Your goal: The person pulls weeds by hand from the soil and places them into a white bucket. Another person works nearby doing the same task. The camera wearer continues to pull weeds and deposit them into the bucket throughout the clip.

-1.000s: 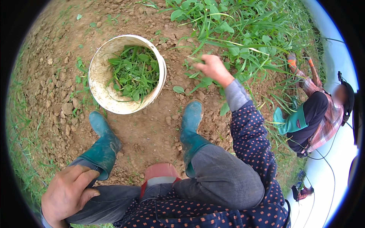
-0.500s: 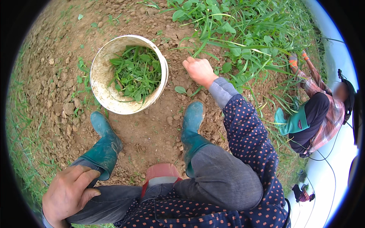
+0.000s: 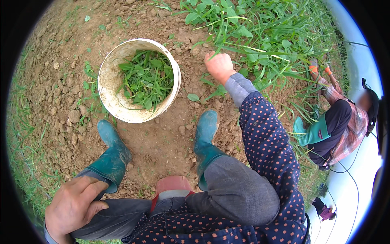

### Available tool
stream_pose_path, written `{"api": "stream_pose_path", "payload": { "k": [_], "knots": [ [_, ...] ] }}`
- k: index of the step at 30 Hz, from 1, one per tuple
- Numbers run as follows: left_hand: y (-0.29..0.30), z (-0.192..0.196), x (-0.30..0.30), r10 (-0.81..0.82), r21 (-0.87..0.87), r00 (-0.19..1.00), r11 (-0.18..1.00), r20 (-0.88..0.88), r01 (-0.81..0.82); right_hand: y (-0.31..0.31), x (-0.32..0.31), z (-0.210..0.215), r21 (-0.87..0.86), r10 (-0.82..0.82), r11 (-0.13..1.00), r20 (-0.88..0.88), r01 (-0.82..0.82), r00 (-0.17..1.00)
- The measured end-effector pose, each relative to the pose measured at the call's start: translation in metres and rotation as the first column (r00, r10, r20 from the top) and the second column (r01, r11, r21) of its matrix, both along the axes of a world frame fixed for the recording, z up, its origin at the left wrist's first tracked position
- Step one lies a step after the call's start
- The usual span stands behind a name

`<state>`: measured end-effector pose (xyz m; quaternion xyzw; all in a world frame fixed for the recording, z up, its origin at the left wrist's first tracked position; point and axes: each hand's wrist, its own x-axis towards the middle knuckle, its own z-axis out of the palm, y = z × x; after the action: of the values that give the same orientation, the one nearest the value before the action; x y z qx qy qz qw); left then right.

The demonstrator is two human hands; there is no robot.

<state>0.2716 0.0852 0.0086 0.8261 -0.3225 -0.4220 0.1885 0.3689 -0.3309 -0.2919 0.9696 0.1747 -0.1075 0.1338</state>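
Note:
My right hand (image 3: 220, 68) is closed in a fist at the near edge of a green weed patch (image 3: 264, 38). Grass blades run up from its knuckles; the fingers hide where they are gripped. On my left knee rests my left hand (image 3: 75, 205), empty, with its fingers loosely bent and the thumb apart. Between the two, farther off, a dirty white bucket (image 3: 109, 91) leans open toward me. Inside it lies a heap of pulled green weeds (image 3: 146, 79).
My green rubber boots (image 3: 206, 130) stand on bare, cloddy soil (image 3: 156, 144). A reddish seat (image 3: 174, 184) shows between my legs. At the right a person in a plaid shirt (image 3: 347, 134) crouches by the weeds, and another person (image 3: 323, 209) is farther off beside white plastic sheeting (image 3: 353, 179).
My right hand has moved slightly away from the bucket, to the right and farther from me, along the weed edge. My left hand has stayed on the knee.

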Motion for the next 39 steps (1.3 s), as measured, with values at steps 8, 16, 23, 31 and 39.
{"api": "stream_pose_path", "payload": {
  "k": [8, 16, 23, 31, 39],
  "knots": [
    [0.006, 0.0, -0.001, 0.021, -0.001, 1.0, 1.0, -0.012, -0.021, 0.031, -0.004, 0.029, 0.225, 0.105, 0.963, 0.196, -0.149, 0.975],
    [0.013, 0.003, 0.001, 0.015, -0.012, 1.0, 1.0, 0.017, -0.015, 0.023, 0.071, -0.017, 0.006, 0.088, 0.996, 0.123, -0.089, 0.988],
    [0.019, 0.0, 0.002, 0.002, -0.035, 1.0, 0.999, -0.001, -0.002, 0.023, 0.064, 0.031, 0.066, -0.144, 0.989, 0.162, 0.135, 0.976],
    [0.017, 0.002, 0.002, 0.007, -0.036, 1.0, 0.999, 0.02, -0.007, 0.069, 0.033, 0.117, 0.938, -0.329, 0.345, 0.121, 0.0, 0.937],
    [0.013, 0.002, -0.001, 0.04, 0.003, 0.999, 0.999, -0.007, -0.04, 0.1, -0.038, 0.126, 0.93, 0.247, 0.363, -0.04, -0.054, 0.968]
  ]
}}
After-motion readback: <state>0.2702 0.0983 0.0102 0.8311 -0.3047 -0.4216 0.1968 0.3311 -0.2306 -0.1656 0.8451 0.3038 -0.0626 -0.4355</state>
